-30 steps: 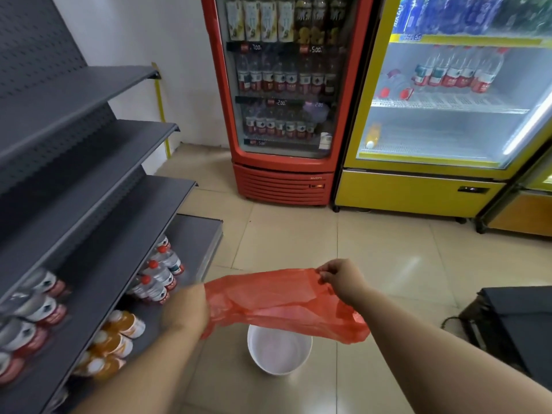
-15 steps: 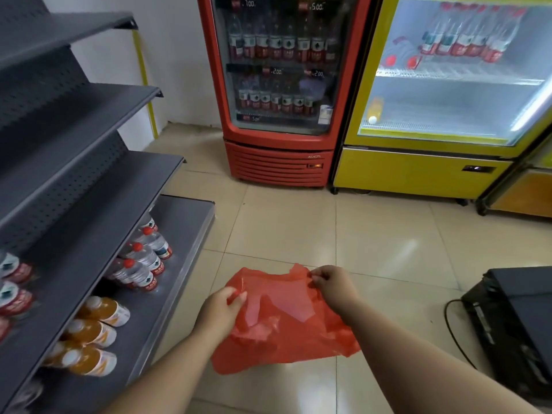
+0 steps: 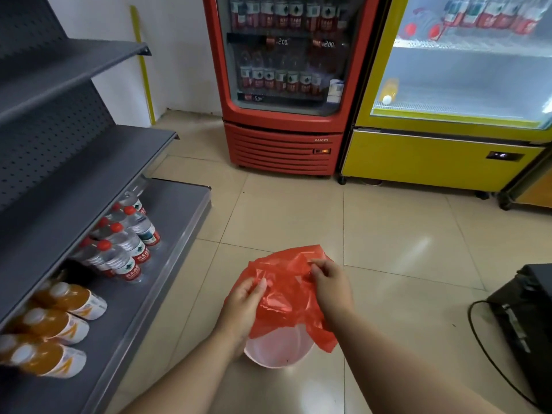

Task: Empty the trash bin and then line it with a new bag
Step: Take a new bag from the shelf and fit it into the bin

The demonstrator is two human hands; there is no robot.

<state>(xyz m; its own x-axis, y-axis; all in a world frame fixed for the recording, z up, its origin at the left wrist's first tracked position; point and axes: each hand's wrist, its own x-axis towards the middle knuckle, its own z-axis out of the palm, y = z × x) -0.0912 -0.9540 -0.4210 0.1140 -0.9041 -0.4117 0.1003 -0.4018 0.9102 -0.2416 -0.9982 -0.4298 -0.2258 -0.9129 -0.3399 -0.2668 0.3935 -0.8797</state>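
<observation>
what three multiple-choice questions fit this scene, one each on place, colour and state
1. Where is the bin? A on the floor B on a shelf C in a fridge
2. What colour is the bag? A black B red C white
3. How is the bag? A lying flat B stretched over the rim C held in both hands
Answers: 1 A, it stands on the tiles below the bag. 2 B, the plastic is red. 3 C, the left hand and right hand pinch it above the bin.

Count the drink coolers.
2 clearly: red cooler centre, yellow cooler right of it; an orange unit, cut off at far right, may be a third.
</observation>
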